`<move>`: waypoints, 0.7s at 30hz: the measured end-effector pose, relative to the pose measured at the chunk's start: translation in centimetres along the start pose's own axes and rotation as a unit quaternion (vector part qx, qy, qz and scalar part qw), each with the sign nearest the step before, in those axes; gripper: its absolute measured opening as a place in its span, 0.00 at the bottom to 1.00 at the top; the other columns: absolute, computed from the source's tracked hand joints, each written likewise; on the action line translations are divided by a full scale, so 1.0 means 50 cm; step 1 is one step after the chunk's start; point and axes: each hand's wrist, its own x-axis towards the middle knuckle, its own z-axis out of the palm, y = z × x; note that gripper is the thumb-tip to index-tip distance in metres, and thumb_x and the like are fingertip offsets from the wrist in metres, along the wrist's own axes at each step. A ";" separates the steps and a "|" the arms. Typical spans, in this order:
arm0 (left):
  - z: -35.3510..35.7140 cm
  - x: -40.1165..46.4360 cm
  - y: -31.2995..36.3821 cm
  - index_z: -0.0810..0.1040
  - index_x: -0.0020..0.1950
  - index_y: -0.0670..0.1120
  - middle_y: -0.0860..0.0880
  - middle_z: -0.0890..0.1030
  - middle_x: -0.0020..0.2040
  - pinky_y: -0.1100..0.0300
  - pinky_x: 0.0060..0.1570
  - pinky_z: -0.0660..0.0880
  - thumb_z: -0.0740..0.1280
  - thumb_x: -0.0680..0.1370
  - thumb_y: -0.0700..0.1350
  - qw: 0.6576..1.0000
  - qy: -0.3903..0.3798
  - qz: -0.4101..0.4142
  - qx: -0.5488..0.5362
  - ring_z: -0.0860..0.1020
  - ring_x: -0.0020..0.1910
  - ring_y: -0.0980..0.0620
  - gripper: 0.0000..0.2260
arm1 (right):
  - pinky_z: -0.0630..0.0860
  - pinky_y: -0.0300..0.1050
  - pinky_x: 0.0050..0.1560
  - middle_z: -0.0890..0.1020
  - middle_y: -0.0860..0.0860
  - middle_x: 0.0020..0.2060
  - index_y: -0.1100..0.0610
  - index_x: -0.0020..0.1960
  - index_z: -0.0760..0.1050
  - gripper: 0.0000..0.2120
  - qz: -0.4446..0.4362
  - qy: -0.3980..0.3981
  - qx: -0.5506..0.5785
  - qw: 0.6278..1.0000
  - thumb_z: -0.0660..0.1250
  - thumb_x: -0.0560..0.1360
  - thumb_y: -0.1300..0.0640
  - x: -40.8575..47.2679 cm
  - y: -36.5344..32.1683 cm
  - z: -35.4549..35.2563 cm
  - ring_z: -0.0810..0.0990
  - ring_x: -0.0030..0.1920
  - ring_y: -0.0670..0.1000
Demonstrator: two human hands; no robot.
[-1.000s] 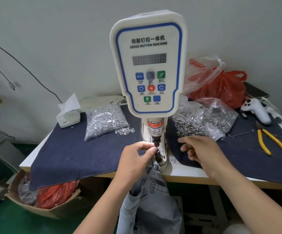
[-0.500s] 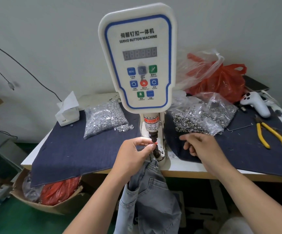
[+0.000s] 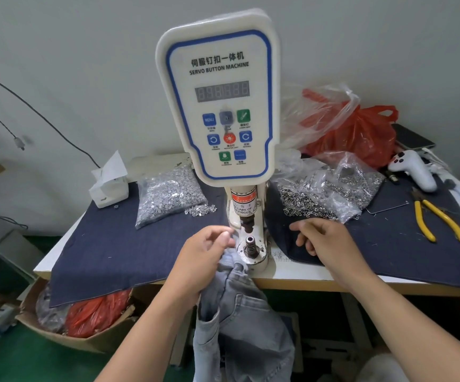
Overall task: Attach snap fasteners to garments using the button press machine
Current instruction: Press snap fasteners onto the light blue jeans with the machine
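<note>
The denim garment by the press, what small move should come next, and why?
Probably slide the denim garment up over the lower die. The die stands bare under the punch, while the left hand holds the fabric just beside it, and the right hand hovers apart.

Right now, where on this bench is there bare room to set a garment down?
The widest free patch is the dark cloth between the left fastener bag and the table's front edge, left of the press. A smaller one lies in front of the yellow pliers. Behind the right hand, the open fastener bags and red bag crowd it.
</note>
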 end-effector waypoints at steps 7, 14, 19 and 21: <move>-0.052 -0.024 -0.017 0.86 0.54 0.49 0.48 0.86 0.49 0.48 0.54 0.79 0.70 0.77 0.51 0.982 0.012 -0.042 -0.182 0.82 0.45 0.49 0.10 | 0.75 0.41 0.39 0.85 0.48 0.35 0.47 0.45 0.86 0.10 -0.037 -0.007 -0.056 0.998 0.67 0.81 0.55 -0.016 -0.010 0.000 0.78 0.33 0.41; -0.038 -0.034 -0.017 0.87 0.51 0.53 0.48 0.86 0.50 0.44 0.60 0.77 0.67 0.84 0.47 0.988 0.010 -0.037 -0.150 0.81 0.49 0.48 0.08 | 0.73 0.29 0.44 0.84 0.36 0.40 0.46 0.47 0.84 0.03 -0.128 -0.051 -0.193 0.971 0.74 0.75 0.53 -0.055 -0.051 0.064 0.81 0.42 0.39; -0.033 -0.040 -0.012 0.87 0.48 0.51 0.48 0.87 0.48 0.55 0.48 0.79 0.67 0.85 0.45 0.986 0.002 -0.040 -0.164 0.82 0.43 0.53 0.10 | 0.70 0.30 0.41 0.80 0.45 0.41 0.44 0.51 0.82 0.07 -0.153 -0.074 -0.190 0.967 0.76 0.74 0.51 -0.060 -0.066 0.100 0.75 0.38 0.40; -0.031 -0.042 -0.008 0.86 0.47 0.50 0.48 0.87 0.48 0.56 0.46 0.79 0.67 0.85 0.44 0.985 0.002 -0.039 -0.171 0.82 0.42 0.54 0.10 | 0.69 0.29 0.42 0.79 0.45 0.41 0.42 0.49 0.81 0.05 -0.159 -0.066 -0.207 0.963 0.75 0.75 0.50 -0.059 -0.066 0.107 0.76 0.41 0.40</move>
